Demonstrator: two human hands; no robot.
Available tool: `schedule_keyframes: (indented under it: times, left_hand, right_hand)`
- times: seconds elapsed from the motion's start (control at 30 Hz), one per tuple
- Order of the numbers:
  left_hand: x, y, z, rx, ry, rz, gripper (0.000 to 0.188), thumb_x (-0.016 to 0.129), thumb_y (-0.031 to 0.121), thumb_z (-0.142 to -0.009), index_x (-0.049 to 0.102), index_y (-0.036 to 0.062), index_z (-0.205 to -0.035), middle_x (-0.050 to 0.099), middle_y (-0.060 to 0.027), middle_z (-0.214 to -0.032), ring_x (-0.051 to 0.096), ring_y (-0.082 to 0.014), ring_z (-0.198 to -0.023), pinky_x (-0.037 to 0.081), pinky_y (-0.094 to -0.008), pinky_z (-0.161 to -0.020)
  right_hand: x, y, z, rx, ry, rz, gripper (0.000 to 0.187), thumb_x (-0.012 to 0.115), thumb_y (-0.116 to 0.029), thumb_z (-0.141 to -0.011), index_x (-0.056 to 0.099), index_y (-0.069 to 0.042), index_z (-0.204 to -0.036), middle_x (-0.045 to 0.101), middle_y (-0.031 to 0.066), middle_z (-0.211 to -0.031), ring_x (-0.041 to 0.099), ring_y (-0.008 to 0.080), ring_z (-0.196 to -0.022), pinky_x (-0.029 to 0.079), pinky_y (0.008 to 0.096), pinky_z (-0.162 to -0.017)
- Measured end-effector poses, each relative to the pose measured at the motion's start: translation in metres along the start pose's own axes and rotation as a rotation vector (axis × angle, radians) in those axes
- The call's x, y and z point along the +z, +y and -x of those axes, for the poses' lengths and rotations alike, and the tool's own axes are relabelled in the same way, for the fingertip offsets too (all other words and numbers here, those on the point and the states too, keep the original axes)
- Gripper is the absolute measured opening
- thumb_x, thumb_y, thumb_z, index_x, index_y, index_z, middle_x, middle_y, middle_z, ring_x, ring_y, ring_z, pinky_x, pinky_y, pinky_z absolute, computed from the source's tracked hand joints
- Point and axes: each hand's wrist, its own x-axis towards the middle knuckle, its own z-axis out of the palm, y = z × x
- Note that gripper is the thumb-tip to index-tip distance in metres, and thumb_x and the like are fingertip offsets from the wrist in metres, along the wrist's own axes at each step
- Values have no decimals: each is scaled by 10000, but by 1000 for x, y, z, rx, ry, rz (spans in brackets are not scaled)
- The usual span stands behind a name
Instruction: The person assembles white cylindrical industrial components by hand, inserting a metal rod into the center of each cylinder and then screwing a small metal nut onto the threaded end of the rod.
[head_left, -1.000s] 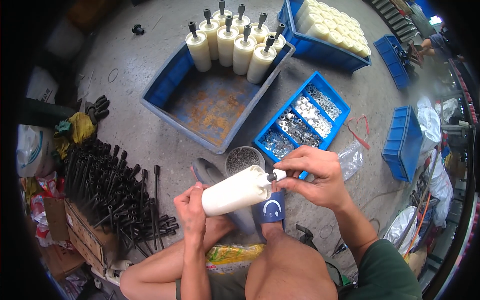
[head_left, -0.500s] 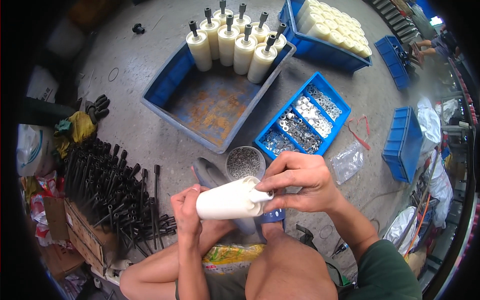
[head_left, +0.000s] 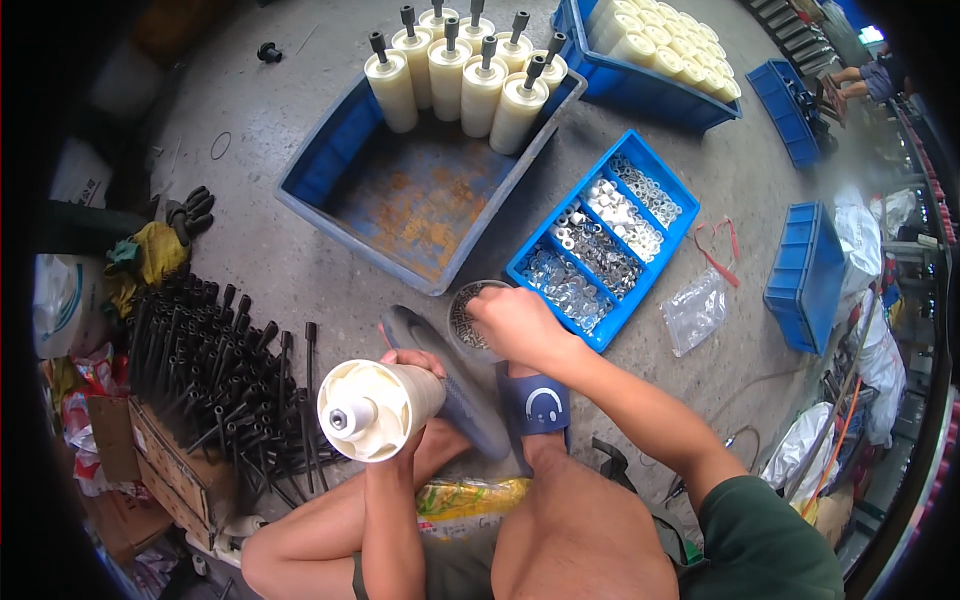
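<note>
A cream-white plastic roller [head_left: 368,412] is gripped in my left hand [head_left: 418,362], its ribbed end tilted up toward me. A white hub with a metal centre stands in the middle of that end. My right hand [head_left: 522,325] reaches into a round grey tub [head_left: 452,318] of small metal fasteners. The fingers are bent together down among the pieces; their tips are hidden, so what they hold does not show. Just right of the tub, a blue divided tray [head_left: 590,320] bears washers, white bushings and other small metal parts.
A large blue crate [head_left: 365,258] holds several upright rollers with black shafts [head_left: 484,85]. Behind it is another blue crate [head_left: 660,105] of rollers. Black rods [head_left: 215,370] are heaped at left. A clear plastic bag [head_left: 694,312] lies at right. A person [head_left: 850,85] is at far right.
My right hand has left the roller's end and moved down into the tub. My left hand has turned the roller so its end faces up toward me.
</note>
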Motion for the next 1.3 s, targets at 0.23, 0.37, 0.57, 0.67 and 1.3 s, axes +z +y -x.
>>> schedule_keyframes:
  times: [0.23, 0.37, 0.57, 0.67, 1.3]
  left_hand:
    - [11, -5, 0, 20, -117, -7, 326, 543, 327, -995, 634, 16, -960, 627, -157, -869, 583, -322, -892, 483, -439, -821]
    - [7, -30, -5, -148, -67, 91, 367, 563, 350, -982, 631, 2, -1078, 655, -179, -984, 593, -321, -947, 467, -402, -903]
    - [38, -44, -16, -232, 143, -91, 345, 503, 215, -984, 697, -57, -1071, 738, -118, -1006, 712, -183, -889, 552, -281, -817]
    - [31, -51, -18, -261, 139, -101, 309, 525, 208, -967, 703, -42, -1002, 727, -97, -937, 685, -164, -828, 521, -268, -783]
    - [8, -59, -27, -232, 55, -257, 341, 525, 220, -953, 712, -66, -947, 726, -121, -884, 675, -179, -785, 512, -280, -752]
  right_hand:
    - [-47, 66, 32, 326, 189, 53, 142, 716, -113, -843, 693, -32, -958, 707, 189, -909, 693, 385, -860, 554, 481, -765]
    - [-33, 87, 49, 397, -90, 259, 207, 758, -146, -813, 690, -34, -974, 701, 199, -892, 687, 400, -869, 556, 485, -766]
    - [-28, 108, 63, 343, -89, 199, 185, 759, -160, -813, 679, -28, -916, 688, 197, -859, 683, 405, -850, 554, 487, -755]
    - [-33, 95, 63, 356, -2, 173, 157, 743, -142, -828, 666, -16, -880, 687, 192, -847, 684, 396, -834, 553, 476, -734]
    - [-135, 4, 67, 414, 236, -494, 135, 774, -55, -838, 754, 8, -956, 738, 114, -839, 694, 199, -668, 530, 290, -605]
